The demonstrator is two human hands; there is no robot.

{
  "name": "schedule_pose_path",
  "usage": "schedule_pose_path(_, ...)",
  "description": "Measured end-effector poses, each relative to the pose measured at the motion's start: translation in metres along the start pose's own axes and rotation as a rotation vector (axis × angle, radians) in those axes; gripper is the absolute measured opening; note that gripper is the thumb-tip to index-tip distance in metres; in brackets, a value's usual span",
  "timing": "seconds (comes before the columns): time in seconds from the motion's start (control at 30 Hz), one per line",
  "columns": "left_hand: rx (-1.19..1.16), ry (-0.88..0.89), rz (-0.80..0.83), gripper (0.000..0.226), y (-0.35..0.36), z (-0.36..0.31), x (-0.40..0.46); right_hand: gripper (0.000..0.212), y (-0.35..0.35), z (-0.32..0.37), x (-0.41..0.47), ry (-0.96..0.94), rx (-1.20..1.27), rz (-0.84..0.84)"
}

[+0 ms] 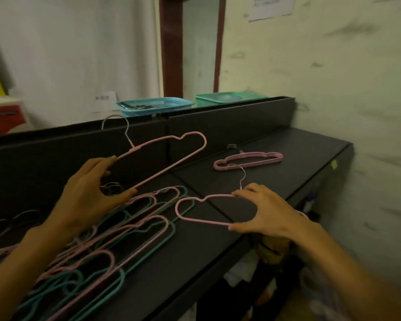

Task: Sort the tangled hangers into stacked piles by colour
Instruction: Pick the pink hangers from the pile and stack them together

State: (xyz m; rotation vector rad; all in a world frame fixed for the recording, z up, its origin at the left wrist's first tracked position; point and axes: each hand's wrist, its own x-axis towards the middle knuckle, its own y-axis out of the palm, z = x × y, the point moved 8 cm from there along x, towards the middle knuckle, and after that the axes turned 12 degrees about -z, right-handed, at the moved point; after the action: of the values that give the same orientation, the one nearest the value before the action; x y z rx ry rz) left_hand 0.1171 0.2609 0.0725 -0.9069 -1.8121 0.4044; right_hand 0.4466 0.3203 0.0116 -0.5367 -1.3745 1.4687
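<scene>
Head view. Work surface: long black metal bench (pixel 276 172) with a raised back panel, set against a scuffed pale wall.

Left hand (pixel 88 195): lifted above the bench, thumb and fingertips pinching a thin pink wire hanger with a silver hook (pixel 171 156) at one end. That hanger is held clear of the surface and tilted, hook pointing up toward the back panel.

Right hand (pixel 264 212): fingers and thumb spread across a second pink wire hanger (pixel 190 209), gripping its upper and lower bars. Whether it rests on the bench or sits just above it, I cannot tell.

Tangled heap of pink and teal wire hangers (pixel 107 246): lies on the bench at lower left, under and beside the left hand.

Neat stack of pink hangers (pixel 248 159): flat on the bench farther right, near the back panel, well apart from the heap.

Behind the back panel: a blue plastic basket (pixel 153 107) and a green plastic basket (pixel 229 98), side by side.
</scene>
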Motion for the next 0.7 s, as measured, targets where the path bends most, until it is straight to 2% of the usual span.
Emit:
schedule_pose_path(0.17,-0.004,-0.002,0.038,0.092,0.076,-0.050,0.016,0.089,-0.011,-0.091,0.009,0.006,0.014,0.005)
schedule_pose_path(0.37,0.044,-0.033,0.083,0.086,0.160,-0.102,0.034,0.088,-0.043,-0.187,0.033,-0.006,0.029,0.003)
schedule_pose_path(0.7,-0.037,0.020,0.252,0.086,0.278,-0.163,0.077,0.092,-0.068,-0.239,0.095,-0.086,0.130,-0.068)
